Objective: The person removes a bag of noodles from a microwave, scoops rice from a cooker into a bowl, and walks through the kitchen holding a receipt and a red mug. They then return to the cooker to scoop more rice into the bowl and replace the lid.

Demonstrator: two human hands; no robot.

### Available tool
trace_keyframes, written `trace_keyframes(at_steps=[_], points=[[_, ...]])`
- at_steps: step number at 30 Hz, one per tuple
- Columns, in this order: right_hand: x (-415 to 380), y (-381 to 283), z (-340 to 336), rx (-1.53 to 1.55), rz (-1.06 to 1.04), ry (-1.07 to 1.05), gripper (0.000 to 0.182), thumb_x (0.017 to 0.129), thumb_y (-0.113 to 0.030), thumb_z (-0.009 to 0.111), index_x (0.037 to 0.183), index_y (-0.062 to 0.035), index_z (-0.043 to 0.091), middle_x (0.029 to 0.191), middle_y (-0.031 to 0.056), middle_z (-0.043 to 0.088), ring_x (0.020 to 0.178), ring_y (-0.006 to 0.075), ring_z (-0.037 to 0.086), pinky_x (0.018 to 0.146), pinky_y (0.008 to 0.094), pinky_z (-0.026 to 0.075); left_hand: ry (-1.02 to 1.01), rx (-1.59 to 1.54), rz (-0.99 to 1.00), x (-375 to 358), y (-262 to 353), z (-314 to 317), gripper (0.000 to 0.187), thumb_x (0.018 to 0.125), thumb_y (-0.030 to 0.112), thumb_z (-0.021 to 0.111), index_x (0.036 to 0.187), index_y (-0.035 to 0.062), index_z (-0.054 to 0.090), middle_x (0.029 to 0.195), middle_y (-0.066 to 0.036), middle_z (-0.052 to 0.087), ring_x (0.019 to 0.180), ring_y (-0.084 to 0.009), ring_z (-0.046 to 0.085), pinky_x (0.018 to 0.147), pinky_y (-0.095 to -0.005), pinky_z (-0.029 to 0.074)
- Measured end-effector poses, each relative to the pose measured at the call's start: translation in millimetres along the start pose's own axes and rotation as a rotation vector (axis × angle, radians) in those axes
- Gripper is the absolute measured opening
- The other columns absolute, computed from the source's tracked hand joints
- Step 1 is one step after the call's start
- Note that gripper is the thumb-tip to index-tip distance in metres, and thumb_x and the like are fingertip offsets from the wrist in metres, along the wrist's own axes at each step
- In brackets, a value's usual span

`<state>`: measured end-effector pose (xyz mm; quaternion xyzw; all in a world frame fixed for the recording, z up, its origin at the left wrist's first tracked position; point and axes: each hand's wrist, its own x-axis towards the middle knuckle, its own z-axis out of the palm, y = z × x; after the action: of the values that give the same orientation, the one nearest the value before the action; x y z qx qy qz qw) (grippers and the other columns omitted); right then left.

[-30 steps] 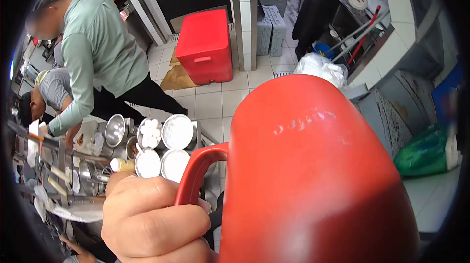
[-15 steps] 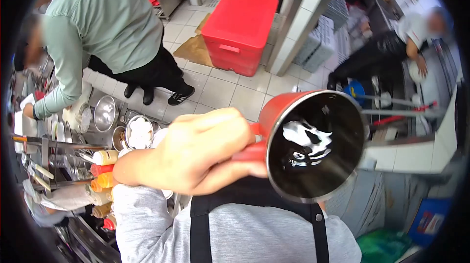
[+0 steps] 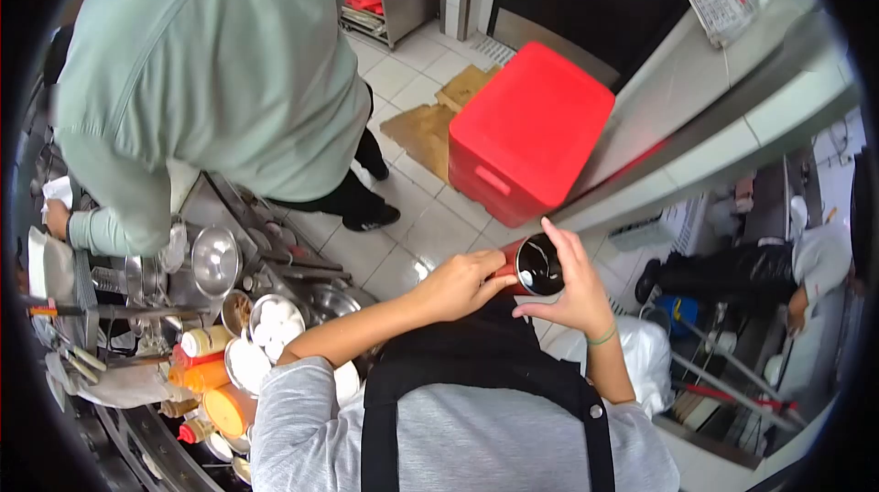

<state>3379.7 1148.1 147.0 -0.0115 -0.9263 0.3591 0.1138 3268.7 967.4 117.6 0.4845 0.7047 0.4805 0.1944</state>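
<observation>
- A co-worker in a pale green shirt (image 3: pixel 215 71) fills the upper left, bent over the steel prep counter (image 3: pixel 197 227), one sleeve reaching down to its far edge.
- A red lidded bin (image 3: pixel 526 130) stands on the tiled floor (image 3: pixel 412 217), well apart from the hands, with flattened cardboard (image 3: pixel 430 130) just beside it.
- On the counter sit round steel containers (image 3: pixel 217 259), one holding white pieces (image 3: pixel 270 323), with orange squeeze bottles (image 3: pixel 197 373) near them.
- The left hand (image 3: pixel 462 283) comes in on a bare forearm stretched out from a grey sleeve; its fingers curl together around the handle side of the red mug (image 3: pixel 531 265), gripping it.
- The right hand (image 3: pixel 572 291) is raised upright, a green band at the wrist; the palm cups the mug's other side, fingers held straight and close, the forefinger rising past the rim.
- The red mug is held between both hands at chest height, above the dark apron, tipped so its dark inside faces the camera.
</observation>
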Motion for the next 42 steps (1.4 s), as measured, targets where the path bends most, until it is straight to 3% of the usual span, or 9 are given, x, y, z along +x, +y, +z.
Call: trace_keyframes(at_steps=[3, 7, 9, 15, 18, 27, 31, 37, 42], points=[[53.0, 31.7, -0.2, -0.068, -0.053, 0.039, 0.087, 0.049, -0.03, 0.086, 0.121, -0.0031, 0.044, 0.108, 0.0163, 0.053, 0.101, 0.0339, 0.054, 0.086, 0.04, 0.045, 0.042, -0.013, -0.022, 41.3, -28.5, -10.7, 0.021, 0.086, 0.02, 0.06, 0.083, -0.0006, 0.056, 0.074, -0.018, 0.055, 0.069, -0.0365, 0.056, 0.062, -0.0402, 0.044], [126.2, 71.5, -5.1, -0.052, -0.131, -0.037, 0.079, 0.05, -0.03, 0.085, 0.113, -0.0034, 0.047, 0.104, 0.015, 0.055, 0.099, 0.033, 0.055, 0.084, 0.0393, 0.046, 0.063, -0.028, -0.092, 90.6, -66.4, -27.6, 0.024, 0.086, 0.023, 0.059, 0.082, -0.0003, 0.056, 0.076, -0.019, 0.057, 0.07, -0.0368, 0.057, 0.062, -0.0415, 0.045], [167.5, 88.5, -3.5, -0.035, -0.174, -0.069, 0.079, 0.05, -0.032, 0.084, 0.113, -0.0033, 0.047, 0.104, 0.0147, 0.055, 0.098, 0.0327, 0.055, 0.084, 0.0397, 0.046, 0.165, 0.001, -0.085, 111.1, -80.5, -43.5, 0.024, 0.086, 0.021, 0.061, 0.081, -0.0015, 0.056, 0.072, -0.016, 0.055, 0.065, -0.0312, 0.056, 0.058, -0.0377, 0.044], [299.1, 114.7, 0.2, -0.01, -0.312, -0.106, 0.077, 0.052, -0.033, 0.083, 0.113, -0.0035, 0.047, 0.105, 0.0136, 0.054, 0.097, 0.0316, 0.054, 0.081, 0.0395, 0.046, 0.511, 0.102, -0.333, 139.8, -117.4, -110.9, 0.037, 0.08, 0.028, 0.069, 0.102, 0.0019, 0.056, 0.092, -0.011, 0.056, 0.066, -0.0184, 0.062, 0.058, -0.0294, 0.05], [357.1, 124.3, 8.9, -0.008, -0.374, -0.127, 0.075, 0.052, -0.032, 0.083, 0.112, -0.0039, 0.047, 0.103, 0.0135, 0.054, 0.097, 0.0314, 0.054, 0.081, 0.0392, 0.046, 0.699, 0.056, -0.451, 144.5, -140.5, -151.3, 0.03, 0.079, 0.015, 0.069, 0.102, 0.0013, 0.055, 0.092, -0.01, 0.057, 0.066, -0.0152, 0.061, 0.059, -0.0266, 0.049], [513.3, 115.7, 35.2, -0.025, -0.449, -0.117, 0.074, 0.052, -0.034, 0.082, 0.111, -0.0056, 0.048, 0.103, 0.0123, 0.054, 0.098, 0.031, 0.054, 0.083, 0.0387, 0.045, 0.921, 0.102, -0.441, 180.3, -200.6, -228.5, 0.023, 0.081, 0.011, 0.065, 0.099, 0.0005, 0.057, 0.09, -0.011, 0.056, 0.072, -0.0174, 0.06, 0.063, -0.027, 0.049], [587.7, 111.8, 54.2, -0.003, -0.496, -0.135, 0.075, 0.051, -0.036, 0.081, 0.112, -0.007, 0.048, 0.104, 0.011, 0.054, 0.099, 0.0299, 0.054, 0.083, 0.0386, 0.045, 0.92, 0.098, -0.58, 192.4, -222.5, -238.2, 0.025, 0.08, 0.015, 0.067, 0.1, 0.0033, 0.058, 0.084, -0.009, 0.056, 0.072, -0.0169, 0.059, 0.064, -0.0284, 0.048], [715.1, 117.4, 96.4, 0.009, -0.641, -0.172, 0.08, 0.052, -0.044, 0.081, 0.113, -0.0049, 0.048, 0.103, 0.0118, 0.055, 0.097, 0.0301, 0.056, 0.082, 0.0368, 0.046, 1.02, 0.031, -0.601, 225.4, -271.0, -259.9, 0.025, 0.082, 0.01, 0.065, 0.104, 0.0026, 0.057, 0.093, -0.008, 0.053, 0.072, -0.0125, 0.057, 0.062, -0.0241, 0.047], [832.8, 134.1, 131.7, 0.097, -0.825, -0.222, 0.077, 0.053, -0.041, 0.081, 0.112, -0.0049, 0.048, 0.101, 0.012, 0.055, 0.094, 0.0301, 0.056, 0.08, 0.0377, 0.047, 1.042, 0.123, -0.732, 265.2, -347.5, -304.5, 0.028, 0.08, 0.013, 0.068, 0.102, 0.0009, 0.056, 0.099, -0.013, 0.052, 0.075, -0.0186, 0.061, 0.064, -0.0278, 0.051]])
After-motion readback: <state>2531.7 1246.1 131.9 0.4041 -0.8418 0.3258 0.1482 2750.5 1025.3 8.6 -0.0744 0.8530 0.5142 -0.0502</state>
